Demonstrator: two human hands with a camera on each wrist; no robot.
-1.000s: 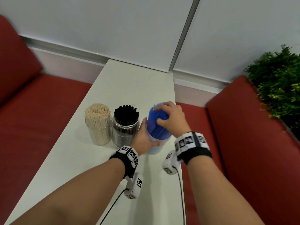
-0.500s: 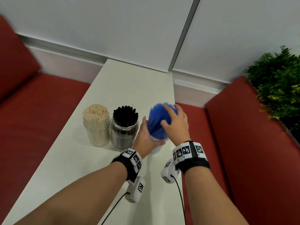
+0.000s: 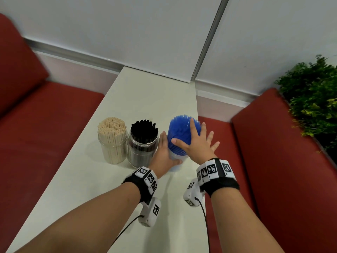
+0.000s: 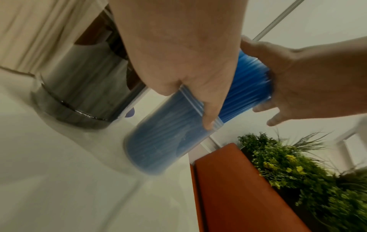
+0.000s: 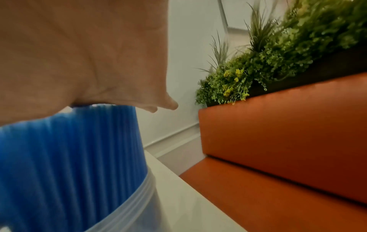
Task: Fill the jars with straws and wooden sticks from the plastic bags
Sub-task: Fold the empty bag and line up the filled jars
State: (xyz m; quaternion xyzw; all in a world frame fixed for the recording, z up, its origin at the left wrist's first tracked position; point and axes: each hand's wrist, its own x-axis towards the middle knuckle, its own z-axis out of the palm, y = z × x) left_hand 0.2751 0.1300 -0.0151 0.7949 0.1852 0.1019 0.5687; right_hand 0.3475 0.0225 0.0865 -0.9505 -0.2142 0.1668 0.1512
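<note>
- three jars stand in a row on the white table (image 3: 145,92), near its right edge and close to the person.
- the left jar (image 3: 114,150) is packed with pale wooden sticks (image 3: 112,127), their ends standing above the rim.
- the middle jar (image 3: 141,152) holds black straws (image 3: 144,129) and stands just beside the stick jar.
- the right jar (image 3: 176,158) is clear plastic and crammed with blue straws (image 3: 180,132), which rise well above its rim and fan out a little towards the top.
- the left hand (image 3: 163,156) grips the blue-straw jar from its left side; the left wrist view shows the thumb (image 4: 210,113) laid across the jar's threaded rim, with the other fingers hidden behind the jar.
- the right hand (image 3: 197,145) lies on the top of the blue straws with its fingers straight and spread, palm pressing on the straw ends; nothing is held in it.
- in the right wrist view the palm (image 5: 79,55) sits right on the straw tops, above the jar's ridged rim (image 5: 127,202).
- in the left wrist view the blue-straw jar looks tilted, but that camera is itself angled, so i cannot tell whether it leans.
- red padded benches (image 3: 284,161) flank the table, with green plants (image 3: 313,99) behind the right one.
</note>
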